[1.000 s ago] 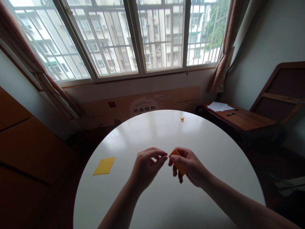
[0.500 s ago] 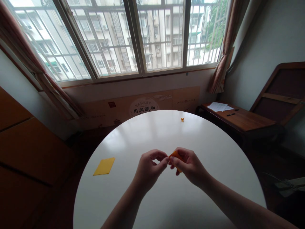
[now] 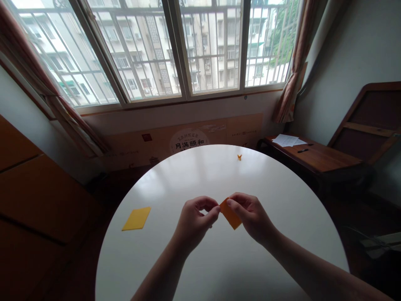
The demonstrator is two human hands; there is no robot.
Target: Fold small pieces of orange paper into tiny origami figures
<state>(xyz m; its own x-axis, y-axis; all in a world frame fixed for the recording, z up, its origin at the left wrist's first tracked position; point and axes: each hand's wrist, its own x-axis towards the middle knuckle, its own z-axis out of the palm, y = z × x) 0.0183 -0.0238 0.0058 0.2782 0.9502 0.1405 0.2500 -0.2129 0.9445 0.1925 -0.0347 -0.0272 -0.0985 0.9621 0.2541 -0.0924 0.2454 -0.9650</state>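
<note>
Glossy, white and round, the surface (image 3: 125,259) spread beneath a flat, angular piece of folded orange paper (image 3: 232,216). At the left corner of the orange paper, the left hand (image 3: 194,217) had its thumb and forefinger pinched together on the tip. At the upper right of the orange paper, the right hand (image 3: 255,213) was clamped on it, thumb laid over the near face. Well left of the orange paper lay a flat, four-sided piece of yellow paper (image 3: 136,218). Well beyond the orange paper, near the surface's far edge, sat a small orange-yellow folded figure (image 3: 239,157) with upturned points. Farther past the orange paper stood a beige printed panel (image 3: 216,129), below a wide, barred window (image 3: 178,50).
</note>
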